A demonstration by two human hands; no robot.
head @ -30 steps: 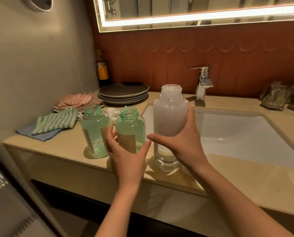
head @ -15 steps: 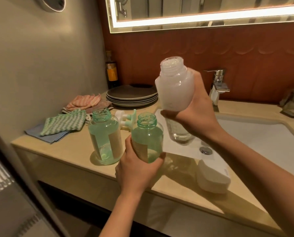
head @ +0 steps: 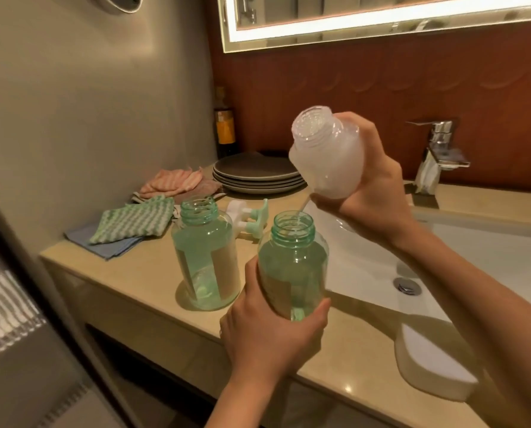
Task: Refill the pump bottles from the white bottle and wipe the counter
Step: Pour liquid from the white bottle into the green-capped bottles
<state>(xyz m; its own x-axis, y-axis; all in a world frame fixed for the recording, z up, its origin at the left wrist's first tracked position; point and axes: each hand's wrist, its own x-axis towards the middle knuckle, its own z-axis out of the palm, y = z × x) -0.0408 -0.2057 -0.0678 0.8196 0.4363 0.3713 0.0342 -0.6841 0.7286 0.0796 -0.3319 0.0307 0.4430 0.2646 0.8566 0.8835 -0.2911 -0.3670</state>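
On the far wall hangs a lit mirror (head: pixel 381 17), above dark red tiles. Under it runs a tan counter (head: pixel 140 273) with a white sink (head: pixel 489 251) set in on the right. A shiny tap (head: pixel 440 152) stands at the far edge of the sink, and a round drain (head: pixel 407 285) shows in the bowl.

Plates (head: pixel 258 176) sit in a stack at the far side of the counter, with a dark bottle (head: pixel 225 125) behind them in the corner. To the left of the plates lie cloths: a pink cloth (head: pixel 174 180) far back, a green cloth (head: pixel 134 222) nearer, and a blue cloth (head: pixel 109 247) under the green one.

One green bottle (head: pixel 205 257) stands open on the counter, near the front edge. Just behind it lie two pump tops (head: pixel 248 217) on their sides. A white lid (head: pixel 434 359) rests on the counter at the near right.

The left hand (head: pixel 273 338) grips a second green bottle (head: pixel 293 267) around its lower part. This bottle is open too and sits just right of the first one. The right hand (head: pixel 372 196) is wrapped around the white bottle (head: pixel 326 152), held up above the green one and tipped left. A thin stream (head: pixel 301 208) runs from it down into the green bottle's mouth.
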